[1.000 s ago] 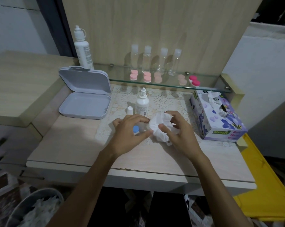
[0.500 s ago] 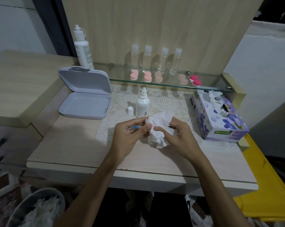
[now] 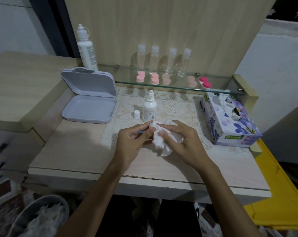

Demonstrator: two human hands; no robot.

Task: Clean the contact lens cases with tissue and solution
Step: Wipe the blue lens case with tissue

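My left hand (image 3: pixel 132 142) pinches a blue contact lens case (image 3: pixel 139 133) above the table; only a thin sliver of it shows between thumb and fingers. My right hand (image 3: pixel 182 142) grips a crumpled white tissue (image 3: pixel 160 142) and presses its top end against the case. Just behind the hands stands a small white solution bottle (image 3: pixel 149 107) with its cap off, the white cap (image 3: pixel 136 114) beside it on the lace mat. Several pink lens cases (image 3: pixel 155 79) sit on the glass shelf (image 3: pixel 179 86).
An open grey box (image 3: pixel 89 108) lies at the left. A tissue box (image 3: pixel 230 120) stands at the right. A large white bottle (image 3: pixel 85 47) and several clear bottles (image 3: pixel 163 60) line the back. A bin with used tissues (image 3: pixel 40 218) is below left.
Both hands lifted off the table. The tissue was brought up over the blue case, which is now almost covered by my left fingers and the tissue.
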